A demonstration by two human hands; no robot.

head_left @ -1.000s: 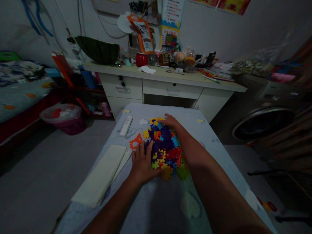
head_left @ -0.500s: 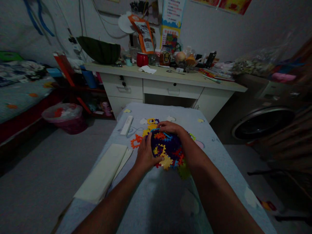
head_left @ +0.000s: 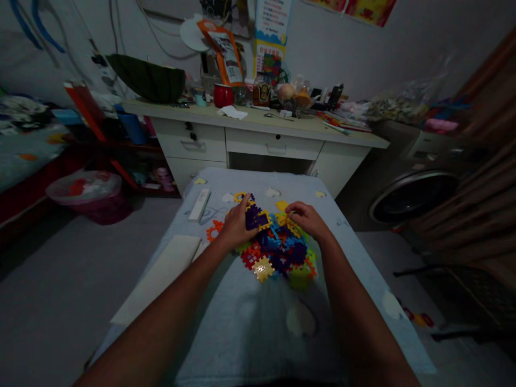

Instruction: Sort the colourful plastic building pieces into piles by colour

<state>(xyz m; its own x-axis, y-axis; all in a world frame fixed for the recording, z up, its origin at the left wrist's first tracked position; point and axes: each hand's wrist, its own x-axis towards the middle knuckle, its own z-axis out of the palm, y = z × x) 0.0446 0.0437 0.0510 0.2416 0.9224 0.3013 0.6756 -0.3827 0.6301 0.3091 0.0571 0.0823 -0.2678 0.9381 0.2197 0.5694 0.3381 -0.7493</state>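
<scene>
A heap of interlocking plastic building pieces (head_left: 284, 247) in purple, blue, red, yellow and green lies on the cloth-covered table. My left hand (head_left: 237, 224) rests at its left side, fingers and thumb apart, touching purple pieces (head_left: 253, 216) and a yellow square frame (head_left: 264, 220). Over the far right of the heap, my right hand (head_left: 307, 219) has its fingers curled together at a yellow piece (head_left: 293, 226); the fingertips partly hide it. A yellow brick-patterned square (head_left: 263, 269) lies at the near edge. An orange piece (head_left: 213, 231) sits left of my left hand.
A white strip-shaped box (head_left: 199, 205) and a folded pale sheet (head_left: 161, 277) lie on the table's left side. Beyond stands a cluttered desk (head_left: 274, 131). A washing machine (head_left: 407, 177) is at right, a lined pink bin (head_left: 91, 201) on the floor at left.
My hands have moved apart from around the heap, the right one lifting back to the far right. The pieces lie more spread out and loose. The camera view has shifted slightly.
</scene>
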